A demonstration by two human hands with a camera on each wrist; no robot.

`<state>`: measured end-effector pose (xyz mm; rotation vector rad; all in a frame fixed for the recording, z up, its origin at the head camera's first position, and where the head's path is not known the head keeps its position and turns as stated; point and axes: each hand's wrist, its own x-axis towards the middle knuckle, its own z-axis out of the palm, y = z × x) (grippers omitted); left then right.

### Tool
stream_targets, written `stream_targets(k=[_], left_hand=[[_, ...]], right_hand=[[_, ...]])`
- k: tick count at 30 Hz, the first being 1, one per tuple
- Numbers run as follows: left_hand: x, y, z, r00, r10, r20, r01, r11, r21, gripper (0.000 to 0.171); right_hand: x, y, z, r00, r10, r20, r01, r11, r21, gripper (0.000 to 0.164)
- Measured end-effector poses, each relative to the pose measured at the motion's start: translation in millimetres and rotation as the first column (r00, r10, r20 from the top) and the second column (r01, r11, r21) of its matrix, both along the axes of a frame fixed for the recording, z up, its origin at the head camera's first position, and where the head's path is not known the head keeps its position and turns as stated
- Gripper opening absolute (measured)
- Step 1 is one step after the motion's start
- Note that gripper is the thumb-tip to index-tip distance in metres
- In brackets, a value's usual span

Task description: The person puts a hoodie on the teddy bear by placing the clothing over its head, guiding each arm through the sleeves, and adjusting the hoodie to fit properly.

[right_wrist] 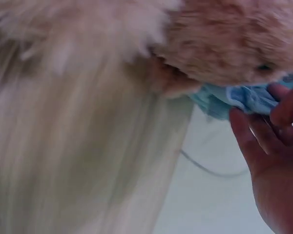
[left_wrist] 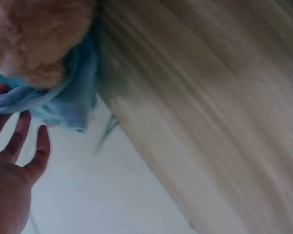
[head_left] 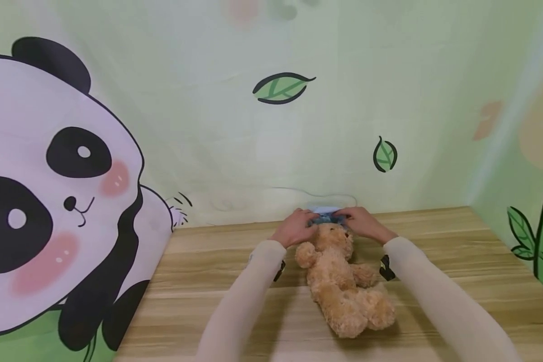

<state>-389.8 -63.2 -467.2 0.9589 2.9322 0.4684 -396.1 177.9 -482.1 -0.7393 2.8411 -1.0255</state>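
Observation:
A light-brown teddy bear (head_left: pixel 335 281) lies on its back on the wooden table, its head toward the wall and its feet toward me. Beyond the top of its head is a small piece of blue cloth (head_left: pixel 328 217), light blue along its far side. My left hand (head_left: pixel 298 227) pinches the cloth's left edge beside the bear's head. On the other side, my right hand (head_left: pixel 364 222) pinches the cloth between thumb and fingers. In the left wrist view the bunched cloth (left_wrist: pixel 75 107) runs behind the bear's head (left_wrist: pixel 44 34).
The wooden tabletop (head_left: pixel 208 281) ends at a pale green printed backdrop (head_left: pixel 226 151) just past the hands. A large panda print (head_left: pixel 90 201) covers the left side. A thin dark line (head_left: pixel 307 193) curves across the backdrop above the cloth.

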Motion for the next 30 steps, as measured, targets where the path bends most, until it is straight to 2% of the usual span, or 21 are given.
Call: stream_targets(k=[2, 6, 9, 12, 17, 21, 24, 28, 30], left_hand=[[2.5, 1.8, 4.7, 0.998, 0.002, 0.063, -0.002, 1.000, -0.015, 0.056], [7.1, 3.6, 10.4, 0.993, -0.026, 0.115, 0.035, 0.997, -0.074, 0.075], [8.7, 3.8, 11.4, 0.992, -0.030, 0.124, 0.045, 0.992, -0.121, 0.080], [10.2, 4.5, 12.5, 0.989, -0.015, 0.145, 0.036, 0.990, -0.138, 0.079], [14.7, 4.3, 14.8, 0.987, 0.001, 0.160, 0.020, 0.991, -0.134, 0.069], [15.8, -0.2, 12.9, 0.991, 0.001, 0.132, 0.020, 0.988, -0.155, 0.067], [16.9, -4.1, 12.1, 0.993, 0.004, 0.115, 0.016, 0.985, -0.169, 0.064], [18.7, -7.6, 11.3, 0.994, 0.004, 0.109, 0.012, 0.989, -0.150, 0.058], [19.4, -8.8, 9.7, 0.994, 0.005, 0.109, 0.009, 0.992, -0.129, 0.054]], right_hand=[[4.1, 4.0, 4.6, 0.999, 0.018, 0.045, -0.018, 1.000, 0.009, 0.042], [13.1, 10.2, 9.8, 0.992, 0.126, 0.032, -0.129, 0.986, 0.106, 0.050], [18.8, 14.0, 10.7, 0.973, 0.229, 0.007, -0.227, 0.963, 0.143, 0.059], [22.8, 17.6, 10.0, 0.959, 0.281, 0.021, -0.282, 0.951, 0.125, 0.065], [31.9, 15.2, 7.3, 0.961, 0.277, 0.008, -0.277, 0.956, 0.097, 0.059], [38.3, 8.3, 3.9, 0.963, 0.258, -0.082, -0.251, 0.964, 0.087, 0.049], [41.0, 4.2, -0.6, 0.970, 0.218, -0.104, -0.212, 0.975, 0.065, 0.041], [44.5, -0.2, -5.3, 0.977, 0.178, -0.116, -0.174, 0.984, 0.043, 0.037], [45.5, -2.5, -7.1, 0.974, 0.171, -0.150, -0.164, 0.985, 0.058, 0.036]])
